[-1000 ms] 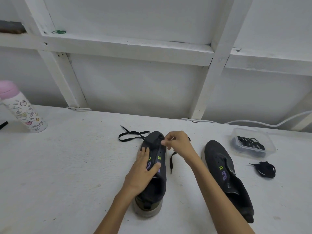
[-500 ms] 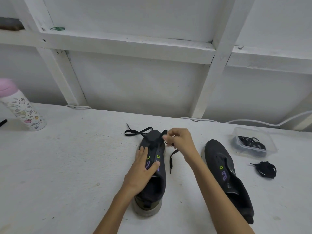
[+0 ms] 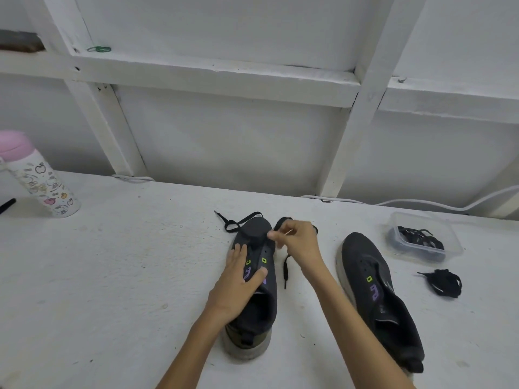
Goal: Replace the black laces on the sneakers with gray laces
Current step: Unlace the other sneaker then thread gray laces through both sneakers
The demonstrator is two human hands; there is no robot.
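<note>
Two dark sneakers lie on the white table, toes pointing away from me. My left hand rests flat on the tongue of the left sneaker, fingers straight. A black lace trails from that shoe's toe to the left and loops on the right side. My right hand pinches this lace beside the toe, and a loose end hangs down at the shoe's right side. The right sneaker lies unlaced, untouched.
A clear plastic tub with dark laces sits at the far right, and a bundle of black lace lies in front of it. A pink-capped bottle stands far left. White cables run along the wall.
My right hand has pulled the lace a little further out at the toe, and the loop on the left side has shrunk toward the shoe. My left hand stays pressed on the tongue.
</note>
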